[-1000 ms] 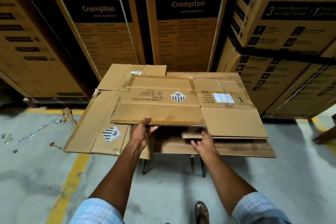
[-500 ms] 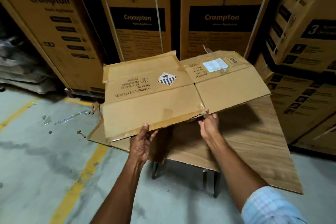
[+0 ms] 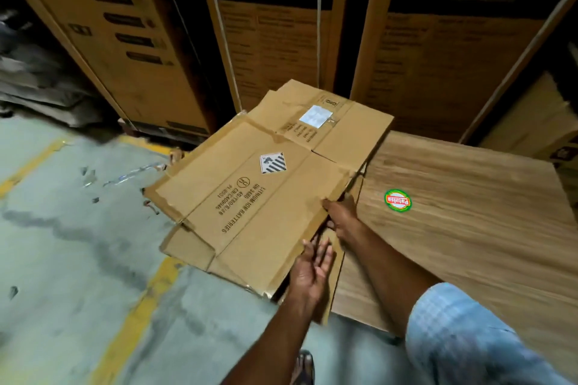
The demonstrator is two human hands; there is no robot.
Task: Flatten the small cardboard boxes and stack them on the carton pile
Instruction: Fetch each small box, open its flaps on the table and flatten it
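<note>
Two hands, one sheet. The flattened carton (image 3: 259, 197) (lithium-battery print and hazard diamond (image 3: 273, 162) face up) sits tilted. Its right edge overlaps the left margin of the wood-grain board (image 3: 469, 212), and the rest hangs out over the concrete floor (image 3: 78, 244).

Grip: the right hand (image 3: 342, 217) has the carton's near-right edge, fingers curled over it and grasping the cardboard. The left hand (image 3: 312, 272) is released, fingers straight and together, lying along the near edge. I cannot tell whether it presses the sheet or is just beside it.

Why held so (judgement): a single edge grip lets the sheet pivot and be carried flat, and the flat left hand can steady or support the floppy near corner. A second layer shows under the near-left corner, flap or separate piece unclear.

Pose: both forearms reach forward from the near edge of view. The right arm, in a pale checked sleeve, crosses over the board, and the left comes up from the near centre.

Far side: tall Crompton cartons (image 3: 275, 40). I cannot make out the destination pile here.
</note>
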